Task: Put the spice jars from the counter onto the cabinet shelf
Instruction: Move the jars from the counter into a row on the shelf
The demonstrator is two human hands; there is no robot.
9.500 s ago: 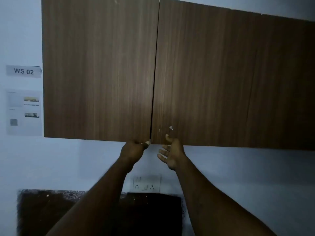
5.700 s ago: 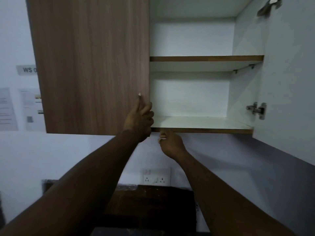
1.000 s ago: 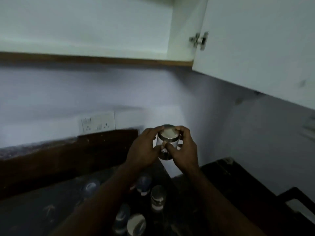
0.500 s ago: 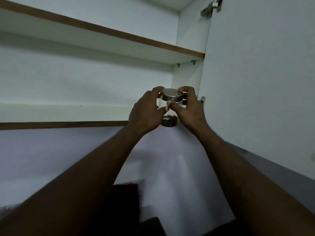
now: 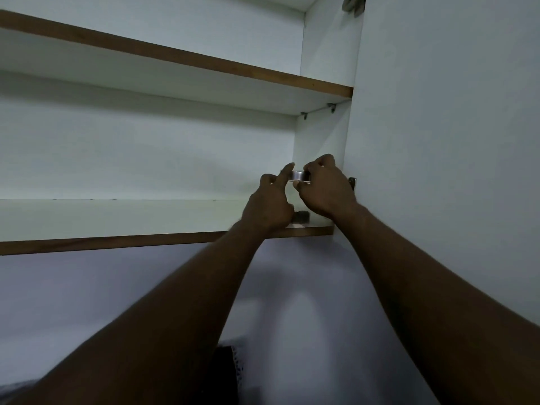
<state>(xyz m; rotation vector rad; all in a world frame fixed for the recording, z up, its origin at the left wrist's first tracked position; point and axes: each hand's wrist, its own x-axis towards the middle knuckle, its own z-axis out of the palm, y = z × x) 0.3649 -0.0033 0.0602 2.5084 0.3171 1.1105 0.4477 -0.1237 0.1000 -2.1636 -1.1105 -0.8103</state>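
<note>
Jar (image 5: 301, 215) held between both hands at the right end of the lower shelf (image 5: 117, 217), just inside that shelf's brown front edge. Its shiny metal lid (image 5: 298, 175) shows in the gap between the fingers, and a dark patch of its contents shows lower down, close above the shelf board. The hands hide the base, so I cannot tell whether the jar already rests on the lower shelf or hangs just over it.

The left hand (image 5: 270, 204) is curled round the jar's left side, with the forefinger stretched up against the rim of the lid. The right hand (image 5: 325, 188) is curled round the right side, with the thumb tucked under the lid and the knuckles bent over the top. Both forearms reach up from below the lower shelf.

Above the lower shelf runs an upper shelf (image 5: 175, 71) with the same brown edge, resting on small metal pegs (image 5: 331, 106) at its right end. At the right end of the lower shelf stands the white open door (image 5: 438, 141), with a metal hinge (image 5: 352, 182) just beside the right hand. Below the lower shelf is a pale wall (image 5: 117, 287).
</note>
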